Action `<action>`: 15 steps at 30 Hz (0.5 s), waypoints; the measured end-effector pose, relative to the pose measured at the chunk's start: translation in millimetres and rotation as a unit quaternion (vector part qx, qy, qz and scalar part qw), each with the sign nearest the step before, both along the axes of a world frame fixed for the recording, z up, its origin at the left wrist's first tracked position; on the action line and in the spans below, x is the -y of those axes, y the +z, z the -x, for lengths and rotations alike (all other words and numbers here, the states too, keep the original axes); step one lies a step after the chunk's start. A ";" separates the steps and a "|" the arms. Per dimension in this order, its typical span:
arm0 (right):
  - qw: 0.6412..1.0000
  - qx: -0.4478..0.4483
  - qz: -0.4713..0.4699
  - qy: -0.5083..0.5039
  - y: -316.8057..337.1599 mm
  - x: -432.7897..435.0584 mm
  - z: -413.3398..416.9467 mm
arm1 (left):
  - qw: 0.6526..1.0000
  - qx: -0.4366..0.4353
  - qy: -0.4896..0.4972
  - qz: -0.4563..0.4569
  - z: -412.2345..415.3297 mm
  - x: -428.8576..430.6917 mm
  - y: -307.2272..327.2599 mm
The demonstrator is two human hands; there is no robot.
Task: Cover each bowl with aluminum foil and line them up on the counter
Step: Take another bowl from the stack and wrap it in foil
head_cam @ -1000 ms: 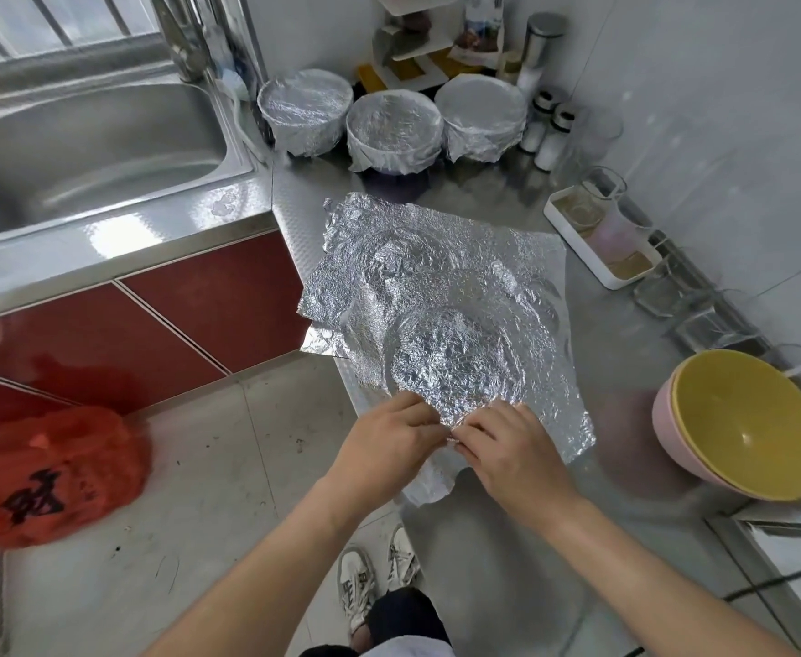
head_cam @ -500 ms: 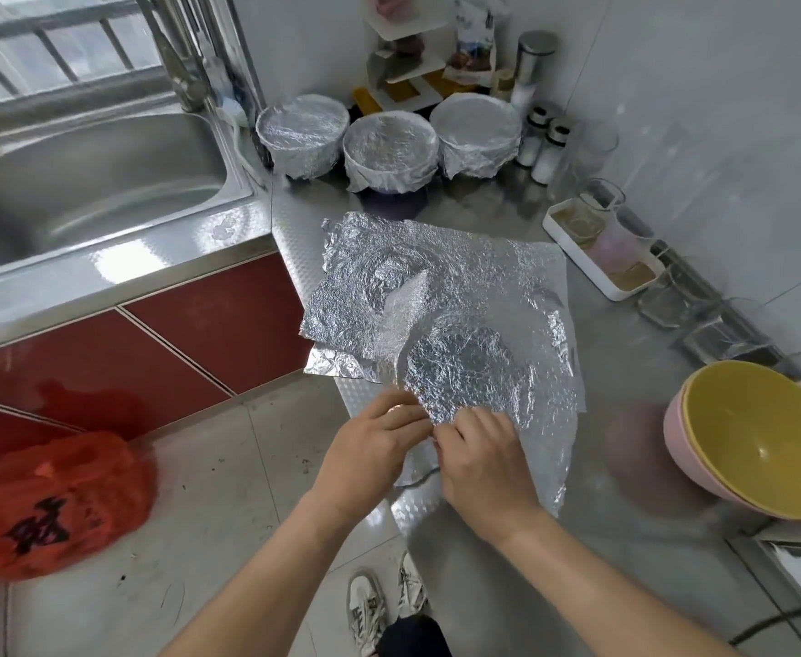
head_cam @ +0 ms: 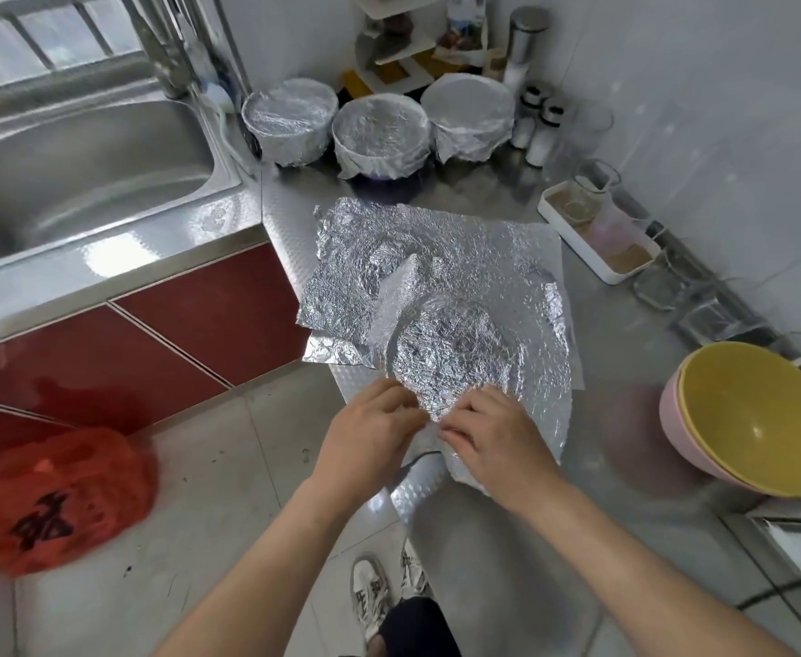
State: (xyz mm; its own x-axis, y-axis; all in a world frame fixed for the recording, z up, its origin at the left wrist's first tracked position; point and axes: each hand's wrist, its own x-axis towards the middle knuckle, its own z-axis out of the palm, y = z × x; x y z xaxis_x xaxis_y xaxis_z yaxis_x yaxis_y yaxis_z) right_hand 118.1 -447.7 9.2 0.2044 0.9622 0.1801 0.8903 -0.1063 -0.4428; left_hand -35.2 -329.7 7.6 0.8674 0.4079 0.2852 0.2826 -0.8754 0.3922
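Note:
Several crinkled sheets of aluminum foil (head_cam: 460, 286) lie stacked on the steel counter (head_cam: 507, 552). My left hand (head_cam: 370, 433) and my right hand (head_cam: 493, 438) pinch the near edge of the top sheet, fingertips almost touching. That sheet is lifted into a ridge near its middle. Three foil-covered bowls stand in a row at the back: the left one (head_cam: 289, 118), the middle one (head_cam: 379, 135) and the right one (head_cam: 469, 113). At the right edge a yellow bowl (head_cam: 759, 414) sits nested in a pink bowl (head_cam: 683, 433), both uncovered.
A steel sink (head_cam: 81, 154) lies at the left with the faucet behind. Shakers, glasses and a white tray (head_cam: 597, 244) line the right wall. A corner shelf stands behind the bowls. An orange plastic bag (head_cam: 52, 500) lies on the floor.
Both hands have kept pinching the near foil edge and worked it loose. The top sheet has buckled up into a ridge in the middle. The camera tilted a little.

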 end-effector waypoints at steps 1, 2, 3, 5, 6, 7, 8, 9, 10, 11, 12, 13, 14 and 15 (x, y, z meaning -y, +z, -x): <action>1.000 0.013 0.000 0.007 -1.3 1.3 0.0 | 1.000 -0.004 0.000 -0.003 -0.2 -1.4 -1.2; 1.000 0.026 0.001 0.012 -1.7 2.2 0.8 | 1.000 -0.004 -0.002 -0.007 0.0 -2.5 -1.8; 0.999 0.038 -0.003 0.015 -2.5 3.1 1.8 | 1.000 -0.003 -0.002 -0.004 0.2 -2.1 -1.3; 0.998 0.064 -0.011 0.018 -5.5 2.6 3.8 | 1.000 -0.006 -0.002 0.003 0.6 -2.7 -3.6; 0.997 0.077 -0.013 0.015 -7.2 1.4 4.8 | 1.000 -0.009 0.002 0.005 0.3 -2.7 -3.6; 0.996 0.087 -0.011 0.012 -8.7 0.4 5.4 | 1.000 -0.012 0.006 0.013 -0.3 -1.8 -2.0; 0.995 0.094 -0.010 0.010 -10.3 -0.1 5.8 | 1.000 -0.012 0.009 0.023 -1.0 -0.3 0.0; 0.995 0.099 -0.012 0.012 -11.1 -0.4 6.0 | 0.999 -0.012 0.007 0.033 -2.3 1.8 2.6; 0.994 0.104 -0.014 0.014 -11.2 -0.2 6.4 | 0.999 -0.013 -0.001 0.039 -4.0 4.3 5.0; 0.994 0.110 -0.018 0.013 -10.7 0.6 6.4 | 0.999 -0.015 -0.011 0.039 -6.0 6.7 6.7; 0.993 0.119 -0.022 0.011 -10.0 1.6 6.2 | 0.999 -0.014 -0.020 0.033 -8.1 8.6 6.0; 0.992 0.127 -0.024 0.008 -8.7 2.1 5.9 | 0.999 -0.012 -0.022 0.023 -10.1 9.0 4.4; 0.991 0.135 -0.024 0.004 -7.3 3.5 5.2 | 1.000 -0.007 -0.021 0.015 -11.8 9.1 2.6; 0.990 0.141 -0.023 0.000 -6.6 4.5 4.2 | 1.000 -0.006 -0.021 0.006 -12.4 8.5 0.7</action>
State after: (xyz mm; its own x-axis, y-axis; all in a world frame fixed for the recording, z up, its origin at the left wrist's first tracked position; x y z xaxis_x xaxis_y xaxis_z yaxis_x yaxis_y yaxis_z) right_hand 113.9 -452.3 2.6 0.1402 0.9518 0.2728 0.9791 -0.0922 -0.1814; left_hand -22.8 -338.3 8.3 0.8869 0.3749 0.2698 0.2512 -0.8817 0.3994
